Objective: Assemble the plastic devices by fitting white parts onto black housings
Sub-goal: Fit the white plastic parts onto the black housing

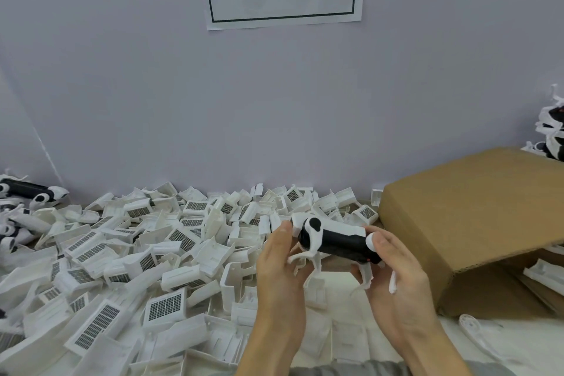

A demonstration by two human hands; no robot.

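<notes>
I hold one black housing (338,243) with white trim level above the table, a little right of centre. My left hand (279,259) grips its left end, where a white part (297,223) sits against the black body, thumb up beside it. My right hand (393,265) curls round the right end, thumb on a white cap. Thin white legs hang down from the device between my palms. A big heap of loose white parts (146,256) with dark grilles covers the table to the left and behind.
A brown cardboard box (476,223) lies on its side at the right, its opening towards me, white pieces inside. Assembled black-and-white devices (27,192) lie at the far left, more (552,137) stacked at the far right. A flat white piece (476,333) lies bottom right. A wall stands behind.
</notes>
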